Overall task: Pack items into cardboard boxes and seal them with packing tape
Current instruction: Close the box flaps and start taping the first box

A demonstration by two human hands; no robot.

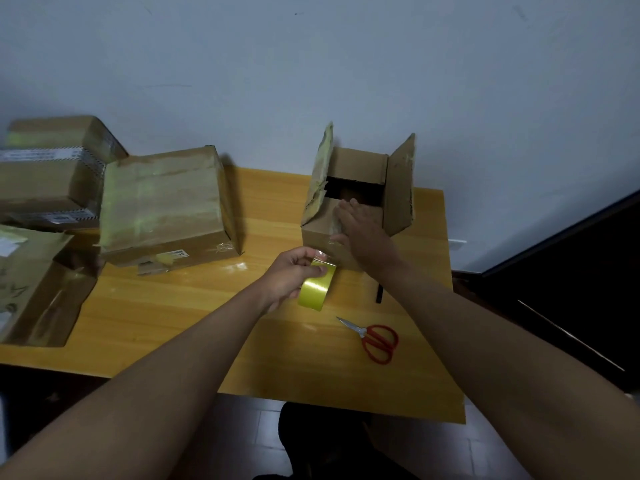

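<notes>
Taping up the small box, both hands busy.

Left hand [294, 271] gripping the yellow tape roll [317, 289], thumb and fingers curled round its top edge, just this side of the small box [360, 202]. Right hand [363, 230] spread flat, pressing down the near flap; side flaps up, dark gap behind the fingertips. Red scissors [375, 339] lying on the bench [207, 306], nearer than both hands. Well off to the left, taped boxes [166, 202] and an open carton [41, 289].
</notes>
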